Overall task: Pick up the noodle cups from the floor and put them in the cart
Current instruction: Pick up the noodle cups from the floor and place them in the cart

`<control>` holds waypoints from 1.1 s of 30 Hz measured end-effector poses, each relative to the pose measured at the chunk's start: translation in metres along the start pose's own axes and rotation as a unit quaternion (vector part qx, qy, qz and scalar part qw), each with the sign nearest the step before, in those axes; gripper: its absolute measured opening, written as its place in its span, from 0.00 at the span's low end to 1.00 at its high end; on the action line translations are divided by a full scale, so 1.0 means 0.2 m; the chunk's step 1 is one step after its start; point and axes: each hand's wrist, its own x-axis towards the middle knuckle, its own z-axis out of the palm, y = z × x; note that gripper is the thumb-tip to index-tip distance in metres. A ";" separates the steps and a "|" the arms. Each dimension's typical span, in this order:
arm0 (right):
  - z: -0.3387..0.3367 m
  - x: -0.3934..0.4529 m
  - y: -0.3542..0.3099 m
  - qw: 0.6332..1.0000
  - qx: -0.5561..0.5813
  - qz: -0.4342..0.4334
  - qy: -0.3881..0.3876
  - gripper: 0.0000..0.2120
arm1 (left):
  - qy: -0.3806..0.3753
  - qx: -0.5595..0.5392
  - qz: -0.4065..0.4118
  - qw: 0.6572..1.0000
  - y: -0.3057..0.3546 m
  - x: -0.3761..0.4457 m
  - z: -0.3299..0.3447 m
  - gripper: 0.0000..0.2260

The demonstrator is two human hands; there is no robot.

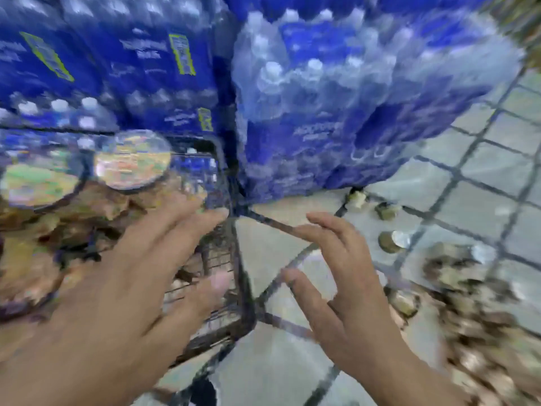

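Observation:
The frame is blurred by motion. A black wire cart (240, 288) stands at the left, with noodle cups (133, 159) piled inside it, their round lids facing up. My left hand (126, 288) reaches over the cart's right corner with fingers spread and holds nothing. To its right, my right hand (345, 276) hovers above the tiled floor, fingers straight and apart, also holding nothing. More noodle cups (392, 241) lie scattered on the floor at the right, with a heap of them (474, 312) at the lower right.
Stacked packs of water bottles in blue wrap (336, 106) rise like a wall behind the cart and reach down to the floor. Grey floor tiles (483, 200) with dark joints spread to the right.

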 end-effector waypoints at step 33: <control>-1.15 -1.07 3.98 0.747 -0.069 0.658 -0.065 0.46 | -0.348 0.139 -0.033 0.927 1.33 2.38 3.51 0.34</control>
